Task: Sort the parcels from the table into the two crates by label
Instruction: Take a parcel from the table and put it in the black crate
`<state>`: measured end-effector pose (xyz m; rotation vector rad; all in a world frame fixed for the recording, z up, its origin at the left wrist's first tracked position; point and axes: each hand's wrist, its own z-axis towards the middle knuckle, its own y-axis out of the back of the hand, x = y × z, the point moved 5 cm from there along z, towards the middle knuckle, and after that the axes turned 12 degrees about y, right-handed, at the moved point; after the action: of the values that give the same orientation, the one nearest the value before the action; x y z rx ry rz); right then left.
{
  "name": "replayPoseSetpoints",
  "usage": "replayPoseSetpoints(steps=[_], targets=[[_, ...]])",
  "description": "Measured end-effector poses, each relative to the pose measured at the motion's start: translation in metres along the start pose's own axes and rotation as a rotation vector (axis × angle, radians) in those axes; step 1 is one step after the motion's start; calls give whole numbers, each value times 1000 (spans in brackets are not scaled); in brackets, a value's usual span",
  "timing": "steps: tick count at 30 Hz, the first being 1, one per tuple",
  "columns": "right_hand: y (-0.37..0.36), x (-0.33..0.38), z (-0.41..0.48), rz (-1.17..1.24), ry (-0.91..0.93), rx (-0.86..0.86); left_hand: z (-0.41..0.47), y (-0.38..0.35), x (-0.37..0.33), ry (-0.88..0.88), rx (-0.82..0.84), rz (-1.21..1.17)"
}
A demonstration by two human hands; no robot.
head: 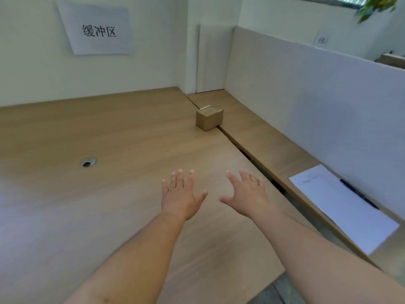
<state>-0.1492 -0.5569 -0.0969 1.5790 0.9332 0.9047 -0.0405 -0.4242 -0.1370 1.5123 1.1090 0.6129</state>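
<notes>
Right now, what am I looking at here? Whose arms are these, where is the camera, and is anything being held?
There is no machine here: a person wears a wide-angle camera on the head, so you see their own two bare arms from above. The left hand and the right hand are stretched forward over a wooden table, fingers spread, holding nothing. Farther along the table stands one small cardboard parcel, untouched. To the right lie a sheet of paper and a pen on it. A paper sign with printed characters hangs on the wall. No crates show in this picture.
</notes>
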Motion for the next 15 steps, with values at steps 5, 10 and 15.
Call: replayPoseSetpoints(steps=[5, 10, 15], targets=[[2, -51, 57, 28, 24, 17, 47, -4, -37, 38, 18, 18], [-4, -89, 126, 62, 93, 78, 93, -4, -60, 173, 59, 29], [4, -128, 201, 103, 124, 104, 152, 10, -90, 239, 37, 6]])
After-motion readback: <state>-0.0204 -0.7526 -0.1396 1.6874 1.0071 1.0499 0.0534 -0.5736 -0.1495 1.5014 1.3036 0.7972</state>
